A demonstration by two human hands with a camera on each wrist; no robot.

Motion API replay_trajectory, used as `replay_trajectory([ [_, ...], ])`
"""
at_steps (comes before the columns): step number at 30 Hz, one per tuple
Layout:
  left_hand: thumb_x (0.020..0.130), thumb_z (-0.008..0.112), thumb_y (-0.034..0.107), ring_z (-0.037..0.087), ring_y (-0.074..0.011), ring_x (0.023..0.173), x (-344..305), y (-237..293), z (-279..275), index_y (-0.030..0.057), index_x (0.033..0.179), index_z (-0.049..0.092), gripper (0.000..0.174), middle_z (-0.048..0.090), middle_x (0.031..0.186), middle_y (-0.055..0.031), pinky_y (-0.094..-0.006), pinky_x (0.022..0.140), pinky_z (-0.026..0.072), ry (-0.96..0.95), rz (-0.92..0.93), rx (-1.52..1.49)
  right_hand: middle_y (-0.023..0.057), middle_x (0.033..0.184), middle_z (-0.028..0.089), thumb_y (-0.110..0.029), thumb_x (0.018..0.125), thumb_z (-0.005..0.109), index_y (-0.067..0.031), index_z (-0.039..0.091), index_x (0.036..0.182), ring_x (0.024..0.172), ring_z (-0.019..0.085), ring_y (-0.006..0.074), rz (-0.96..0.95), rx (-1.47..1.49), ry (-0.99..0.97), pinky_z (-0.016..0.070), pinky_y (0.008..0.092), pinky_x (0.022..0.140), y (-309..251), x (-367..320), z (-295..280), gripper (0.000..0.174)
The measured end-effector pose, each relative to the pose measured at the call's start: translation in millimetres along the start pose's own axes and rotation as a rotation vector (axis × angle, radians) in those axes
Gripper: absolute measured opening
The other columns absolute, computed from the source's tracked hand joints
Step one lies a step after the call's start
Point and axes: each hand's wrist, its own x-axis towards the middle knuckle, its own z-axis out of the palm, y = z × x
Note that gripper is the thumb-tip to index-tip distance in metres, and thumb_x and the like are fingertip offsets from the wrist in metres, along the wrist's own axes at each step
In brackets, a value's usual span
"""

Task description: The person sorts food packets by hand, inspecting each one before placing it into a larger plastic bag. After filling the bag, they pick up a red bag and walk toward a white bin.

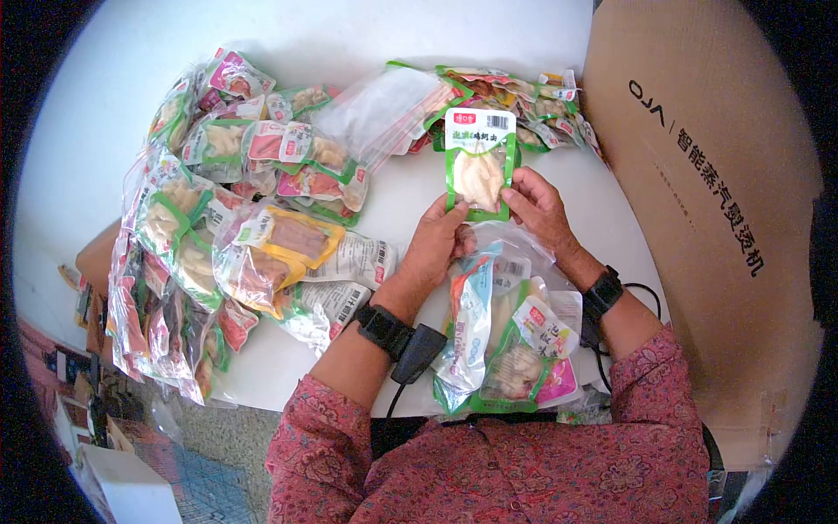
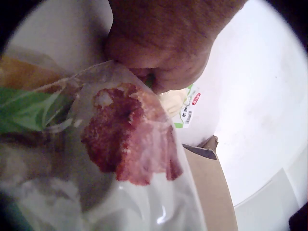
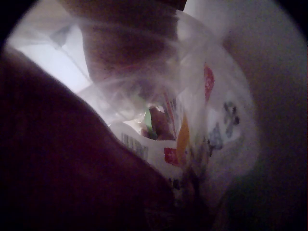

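Both hands hold a small green-edged food packet (image 1: 478, 166) with a white top and a pale piece of food behind its clear window. My left hand (image 1: 439, 237) pinches its lower left corner, and my right hand (image 1: 537, 206) grips the lower right edge. Below them, against the person's front, a clear plastic bag (image 1: 559, 253) holds several packets, among them a green-edged packet (image 1: 515, 375). In the left wrist view, the held packet (image 2: 185, 115) shows past the hand (image 2: 163, 53), behind clear plastic with a reddish meat picture. The right wrist view is dark and partly covered by plastic.
Large clear bags full of food packets (image 1: 205, 218) lie at the left. Flat zip bags (image 1: 380, 109) lie at the back, beside more packets (image 1: 550, 113). A tall cardboard box (image 1: 698, 218) borders the white table (image 1: 602, 218) on the right. Cables hang from both wrist cameras.
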Motion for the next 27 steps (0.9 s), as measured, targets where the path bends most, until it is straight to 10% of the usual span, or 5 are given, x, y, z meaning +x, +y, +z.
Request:
replay_trajectory([
  [27,0.088,0.044,0.016,0.045,-0.0061,0.043,1.0,-0.6,0.3,0.0069,0.100,0.049,0.016,0.050,0.068,0.0009,-0.0172,0.036,0.0330,0.028,-0.018,-0.021,-0.0027,0.070,0.050,-0.011,0.081,0.054,-0.0037,0.051,0.089,0.060,0.045,0.0043,0.008,0.000,-0.014,0.0373,0.0192,0.054,-0.3,1.1,0.3,0.012],
])
